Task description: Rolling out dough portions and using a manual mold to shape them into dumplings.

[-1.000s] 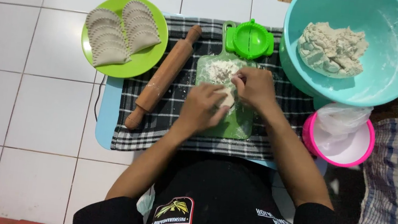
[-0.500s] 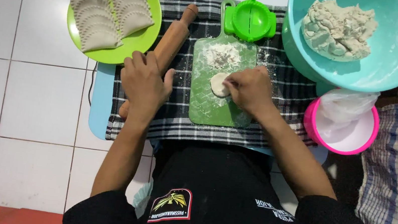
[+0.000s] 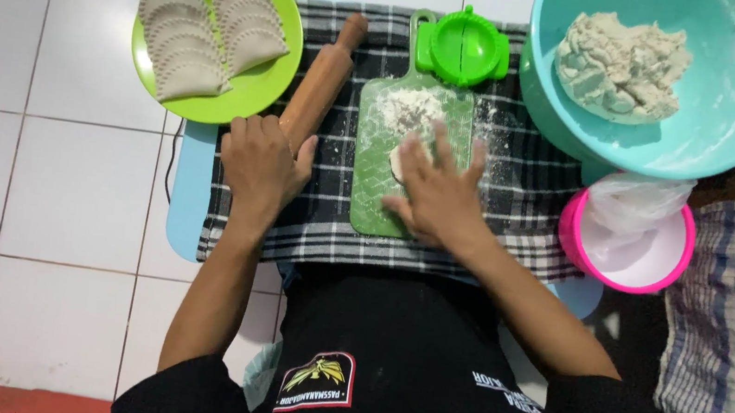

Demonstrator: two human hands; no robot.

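The right hand (image 3: 437,192) is pressing flat, fingers spread open, on a small dough piece (image 3: 403,157) lying on the floured green cutting board (image 3: 377,208). The left hand (image 3: 262,164) is curling closed around the lower end of the wooden rolling pin (image 3: 320,79), which is lying on the checked cloth (image 3: 521,174) beside a green plate (image 3: 260,91) of crimped pastries (image 3: 205,42)

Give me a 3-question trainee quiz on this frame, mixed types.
1. True or false: the left hand is on the wooden rolling pin.
2. What lies under the right hand? A) dough piece on the green board B) the pink bowl C) the green plate
3. Fill in: the big dough lump sits in the ___ bowl.

Key: 1 true; 2 A; 3 turquoise.
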